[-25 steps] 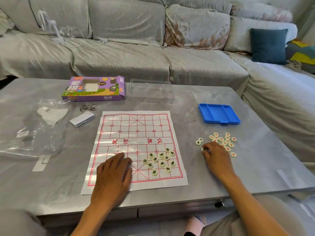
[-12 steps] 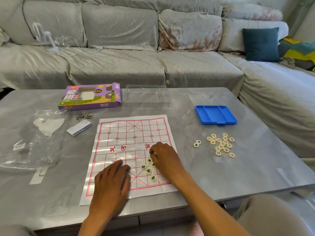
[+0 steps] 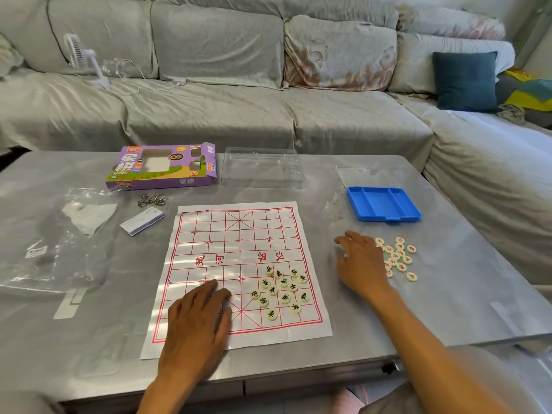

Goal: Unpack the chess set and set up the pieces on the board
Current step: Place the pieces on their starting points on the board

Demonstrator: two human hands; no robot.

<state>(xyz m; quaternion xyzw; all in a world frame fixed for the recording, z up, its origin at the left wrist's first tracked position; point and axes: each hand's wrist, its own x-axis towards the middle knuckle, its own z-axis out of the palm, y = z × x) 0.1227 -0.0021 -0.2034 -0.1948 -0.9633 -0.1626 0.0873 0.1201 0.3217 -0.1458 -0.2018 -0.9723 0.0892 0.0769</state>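
Lying around the board [image 3: 236, 249] on the grey table [image 3: 448, 309]: purple box [image 3: 162, 167] and clear lid [image 3: 263, 168] at the far edge, metal rings [image 3: 150, 200] and a folded leaflet [image 3: 142, 220] just off the board's far left corner, crumpled plastic bag [image 3: 56, 234] further left, blue tray [image 3: 383, 203] far right. Nothing lying between either hand and the pieces.

Resting palm down on the board's near left part, left hand [image 3: 198, 321], fingers straight and together, gripping nothing, pointing away toward the sofa [image 3: 239, 94]. Hovering over the table between board and red pieces [image 3: 398, 258], right hand [image 3: 361, 264], fingers loosely spread and relaxed, holding nothing visible, back of the hand covering the cluster's left edge; forearm running in from the lower right.

Spread flat, board with its long axis running away from the person, river text across the middle, slightly skewed to the table edge. Scattered loosely on its near right quarter, black pieces [image 3: 280, 289], faces up, not on line crossings. Clustered on bare table right of the board, red pieces, faces up.
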